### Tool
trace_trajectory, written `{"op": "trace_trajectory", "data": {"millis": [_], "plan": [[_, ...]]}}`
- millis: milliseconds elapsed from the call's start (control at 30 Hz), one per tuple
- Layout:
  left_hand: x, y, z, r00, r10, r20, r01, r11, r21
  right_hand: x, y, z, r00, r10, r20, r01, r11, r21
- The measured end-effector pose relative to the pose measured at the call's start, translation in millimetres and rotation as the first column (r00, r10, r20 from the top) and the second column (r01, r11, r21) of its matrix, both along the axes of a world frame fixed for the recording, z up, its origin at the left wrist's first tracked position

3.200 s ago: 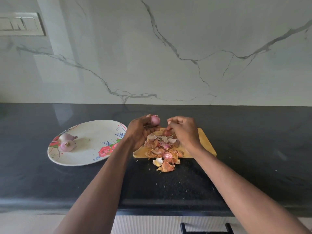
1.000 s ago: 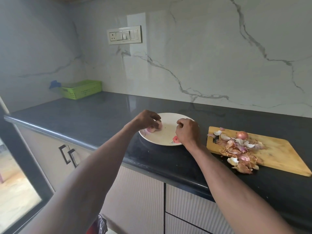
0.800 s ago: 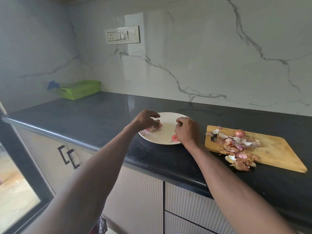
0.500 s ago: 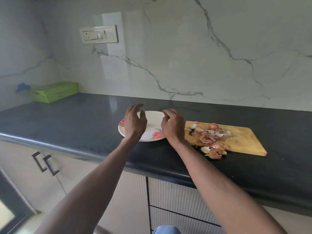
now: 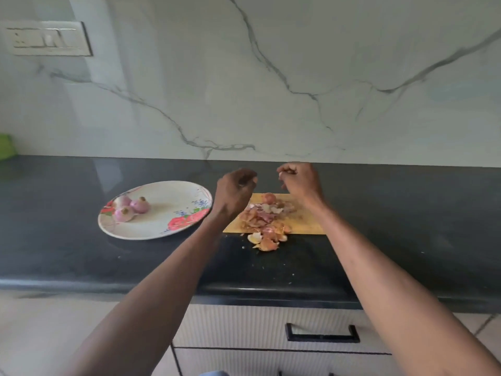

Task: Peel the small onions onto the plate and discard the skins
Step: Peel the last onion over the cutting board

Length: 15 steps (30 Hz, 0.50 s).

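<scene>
Landmark for this report: the wooden cutting board (image 5: 303,225) on the dark countertop (image 5: 81,256).

Nearest the viewer, below the counter edge in front of the board, is one drawer front with one black handle (image 5: 322,333). Two bare forearms reach from there over the counter toward the board.

On the counter just in front of the board's near edge lie spilled onion skins (image 5: 267,240), part of one loose heap that runs back onto the board's left half. At the far side of that heap, on the board, sits one unpeeled onion (image 5: 269,198), partly ringed by skins.

To the left of the board, close beside but not touching it, is one floral plate (image 5: 173,210). It holds three peeled onions (image 5: 131,208), clustered touching one another at the side of the plate farthest from the board.

The left hand (image 5: 235,191) hangs above the board's left far corner, covering that corner; its fingers are loosely curled downward and hold nothing visible. The right hand (image 5: 299,181) is raised above the board's far edge, fingers curled inward; a small pale scrap shows at the fingertips, too small to identify.

Beyond the board rises the marble backsplash (image 5: 298,63). High on it, far left of the board, is one switch plate (image 5: 47,38). At the far left frame edge is one green object (image 5: 5,146), mostly cut off.
</scene>
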<state>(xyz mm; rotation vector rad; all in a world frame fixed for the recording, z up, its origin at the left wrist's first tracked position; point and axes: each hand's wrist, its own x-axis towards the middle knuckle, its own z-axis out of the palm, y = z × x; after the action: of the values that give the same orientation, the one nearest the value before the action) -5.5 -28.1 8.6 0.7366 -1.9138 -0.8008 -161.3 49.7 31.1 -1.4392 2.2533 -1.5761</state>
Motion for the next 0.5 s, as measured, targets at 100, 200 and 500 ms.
{"op": "trace_trajectory", "data": {"millis": [100,200,500], "plan": [[-17.0,-11.3,6.2,0.987,-0.065,0.147,0.066,0.998,0.002,-17.6,-3.2,-5.6,0.999,0.021,0.03,-0.024,0.993,0.113],[-25.5,-25.4,3.0,0.971,-0.124,0.204,0.116,0.992,0.052,-22.2,-8.4,-17.1,0.999,0.033,0.027,-0.036,0.992,0.121],[-34.4,-48.7,-18.0,0.998,0.026,0.055,-0.03,0.997,0.072,-14.4,-19.5,-20.6,0.961,0.255,0.108,-0.277,0.9,0.338]]}}
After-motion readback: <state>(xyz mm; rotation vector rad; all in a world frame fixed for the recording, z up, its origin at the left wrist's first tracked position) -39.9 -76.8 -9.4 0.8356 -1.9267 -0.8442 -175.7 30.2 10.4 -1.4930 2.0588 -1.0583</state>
